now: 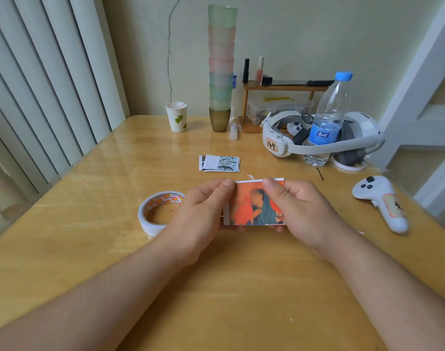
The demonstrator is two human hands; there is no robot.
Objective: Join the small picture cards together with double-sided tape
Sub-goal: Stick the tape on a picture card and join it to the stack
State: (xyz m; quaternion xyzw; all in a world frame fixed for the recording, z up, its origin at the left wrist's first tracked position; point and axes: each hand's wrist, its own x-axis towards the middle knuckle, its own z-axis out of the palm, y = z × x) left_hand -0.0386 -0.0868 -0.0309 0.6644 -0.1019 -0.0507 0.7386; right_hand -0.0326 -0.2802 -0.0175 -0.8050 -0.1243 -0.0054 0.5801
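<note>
- We hold one picture card [252,203], an orange print, above the table [89,249]: the left hand [201,211] pinches its left edge, thumb on top, and the right hand [300,209] pinches its right side, thumb pressed on the face, other fingers curled beneath.
- A white edge shows past the card's top border and a small pale curl sticks up just beyond our thumbs; we judge a second layer or a tape backing lies behind, but we cannot tell which.
- We judge the work as under way and far from done: a small pile of cards [220,163] waits well beyond our fingertips, loose and unjoined as far as we can see.
- The pile shows about three overlapping cards; the exact number is hidden.
- One roll of double-sided tape [153,216] lies flat just left of our left hand, nearly touching the knuckles.
- What is left, by our reckoning: tape each waiting card and press it on.
- Around us, counted: one paper cup [176,117] far beyond on the left, one tall stack of tumblers [221,69], one water bottle [329,117], one headset [363,138] behind it, and one controller [381,202] well right of our right hand.
</note>
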